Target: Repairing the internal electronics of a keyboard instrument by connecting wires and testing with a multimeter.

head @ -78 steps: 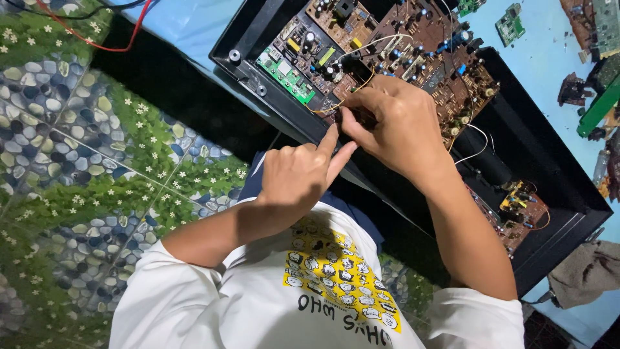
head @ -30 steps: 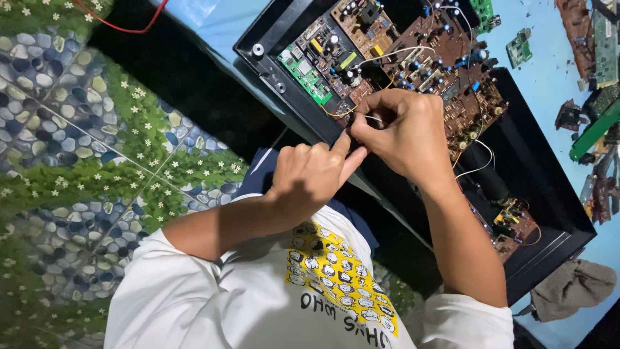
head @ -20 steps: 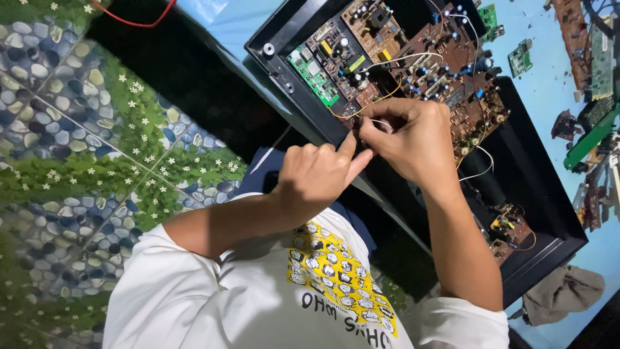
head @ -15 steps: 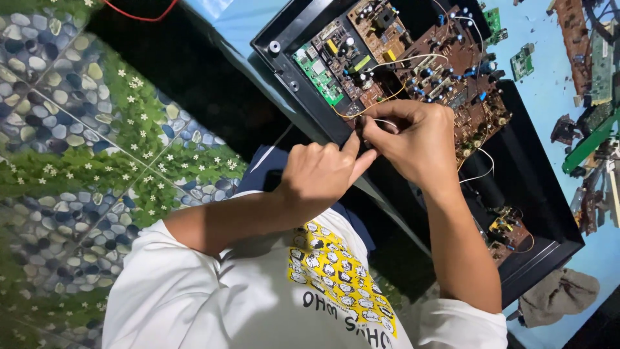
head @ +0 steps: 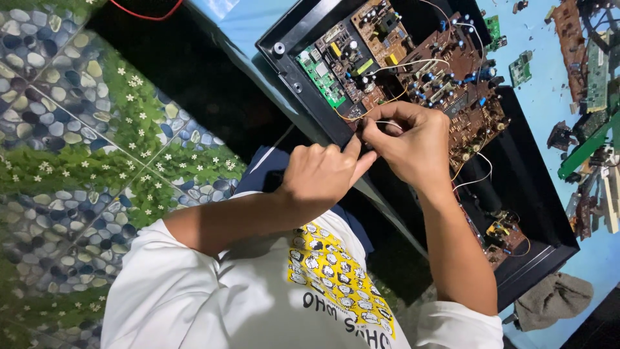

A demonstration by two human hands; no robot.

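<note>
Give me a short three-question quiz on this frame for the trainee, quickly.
1. True or false: both hands meet at the near edge of the open black chassis.
2. What is pinched between the left hand and the right hand? A) thin pale wire B) screwdriver C) grey cloth
3. What colour is the small circuit board at the chassis's left end?

Key: 1 true. 2 A. 3 green.

Blue table [head: 245,19]: black chassis [head: 536,194] under the pinching hands; loose boards [head: 516,68], grey rag [head: 552,300] beyond.
</note>
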